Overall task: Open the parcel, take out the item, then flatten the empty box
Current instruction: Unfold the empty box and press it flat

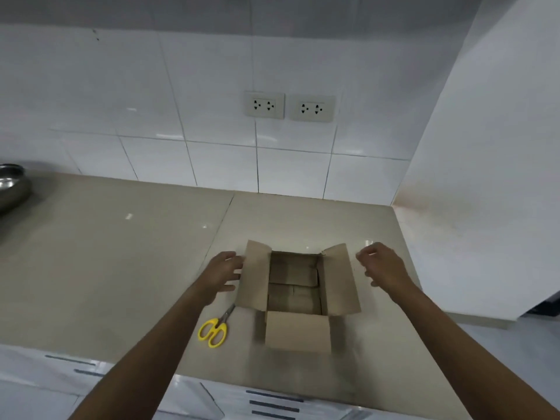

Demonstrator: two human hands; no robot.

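Observation:
A brown cardboard box [298, 331] stands on the beige counter [121, 268] with its top flaps spread open. Inside I see only brown cardboard surfaces; I cannot tell whether an item lies there. My left hand [224, 272] is at the outer edge of the left flap, fingers spread, touching or nearly touching it. My right hand [380, 263] hovers just right of the right flap, fingers loosely curled and apart, holding nothing.
Yellow-handled scissors [213, 330] lie on the counter just left of the box, blades pointing toward it. A metal bowl [12, 186] sits at the far left edge. White tiled wall with two sockets [289, 107] rises behind; a white wall bounds the right.

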